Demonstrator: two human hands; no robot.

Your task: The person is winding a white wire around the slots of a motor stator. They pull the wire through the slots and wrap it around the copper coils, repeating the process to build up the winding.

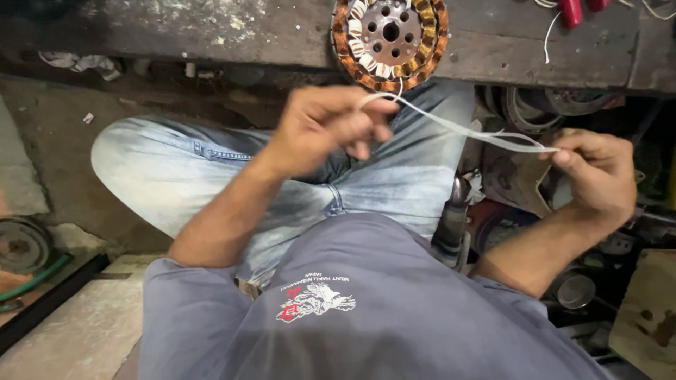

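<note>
the left hand (327, 127) pinches one end of a thin white strip (465, 130), fingers closed on it just below the round motor stator (389, 39). the right hand (595, 176) grips the other end, fingers curled tight, so the strip runs taut between the two, well above the lap. the stator, with copper windings and a holed metal centre, lies on the dark wooden worktop (211, 35) ahead. red tool handles (572, 10) rest further right on it. jeans-clad knees (176, 169) sit beneath the hands; metal parts (535, 109) crowd the floor at right, a wheel-like disc (21, 246) at left.
</note>
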